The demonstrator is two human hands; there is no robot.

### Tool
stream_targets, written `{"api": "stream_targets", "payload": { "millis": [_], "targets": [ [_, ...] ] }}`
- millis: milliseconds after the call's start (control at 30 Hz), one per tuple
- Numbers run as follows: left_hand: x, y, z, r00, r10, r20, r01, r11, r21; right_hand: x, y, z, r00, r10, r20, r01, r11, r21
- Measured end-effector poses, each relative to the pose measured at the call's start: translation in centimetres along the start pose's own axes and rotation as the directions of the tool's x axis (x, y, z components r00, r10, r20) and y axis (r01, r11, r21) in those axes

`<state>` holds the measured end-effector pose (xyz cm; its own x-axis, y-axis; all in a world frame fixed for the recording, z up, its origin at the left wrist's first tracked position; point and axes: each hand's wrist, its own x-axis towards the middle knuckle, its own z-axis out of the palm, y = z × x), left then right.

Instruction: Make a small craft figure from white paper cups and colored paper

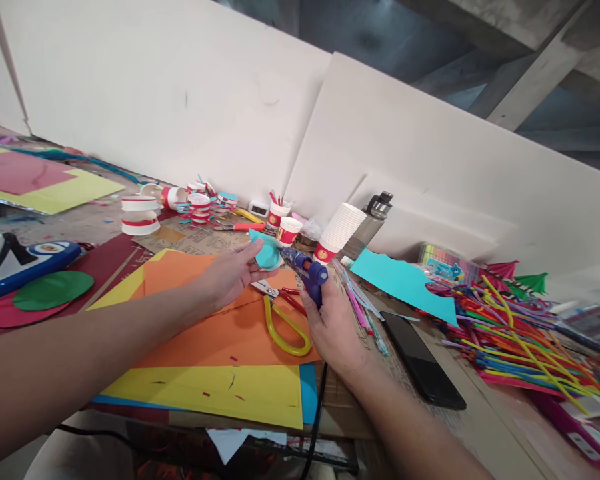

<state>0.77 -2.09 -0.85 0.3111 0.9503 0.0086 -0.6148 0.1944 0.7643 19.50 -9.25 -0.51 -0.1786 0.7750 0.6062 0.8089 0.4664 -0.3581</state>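
Note:
My left hand (230, 275) grips a small round piece (269, 255) faced with light blue paper, which looks like part of a paper cup. A blue hot glue gun (314, 272) is held in my right hand (333, 327), its nozzle pointing left at the rim of that piece. I cannot tell whether nozzle and rim touch. The gun's black cord (319, 413) runs down over the table edge. Below the hands, yellow-handled scissors (286, 337) lie on orange paper (200, 347), beside a red-handled tool (294, 301) partly hidden by my right hand.
Behind stand a paper cup (289, 230), a tall cup stack (341, 230) and a bottle (373, 223). Cut cup pieces (199, 207) sit back left. A phone (423, 360), light blue paper (405, 283) and coloured pipe cleaners (525, 340) lie right; a power strip (35, 263) lies left.

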Motion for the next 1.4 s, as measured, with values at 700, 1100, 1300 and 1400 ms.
{"api": "stream_targets", "payload": {
  "millis": [700, 1100, 1300, 1400],
  "targets": [
    [0.24, 0.05, 0.27, 0.994, -0.089, -0.057, 0.084, 0.994, -0.075, -0.27, 0.12, 0.25, 1.0, 0.014, -0.019, -0.012, 0.995, 0.102],
    [0.28, 0.12, 0.15, 0.975, -0.221, 0.009, 0.221, 0.973, -0.06, -0.76, 0.65, 0.58, 0.993, -0.106, 0.052, 0.099, 0.986, 0.131],
    [0.45, 0.28, -0.15, 0.981, -0.192, 0.023, 0.193, 0.98, -0.043, -0.81, 0.66, 0.57, 0.988, -0.124, 0.091, 0.11, 0.983, 0.145],
    [0.3, 0.18, -0.01, 0.978, -0.206, 0.023, 0.207, 0.977, -0.049, -0.75, 0.56, 0.66, 0.995, -0.089, 0.053, 0.081, 0.987, 0.139]
  ]
}}
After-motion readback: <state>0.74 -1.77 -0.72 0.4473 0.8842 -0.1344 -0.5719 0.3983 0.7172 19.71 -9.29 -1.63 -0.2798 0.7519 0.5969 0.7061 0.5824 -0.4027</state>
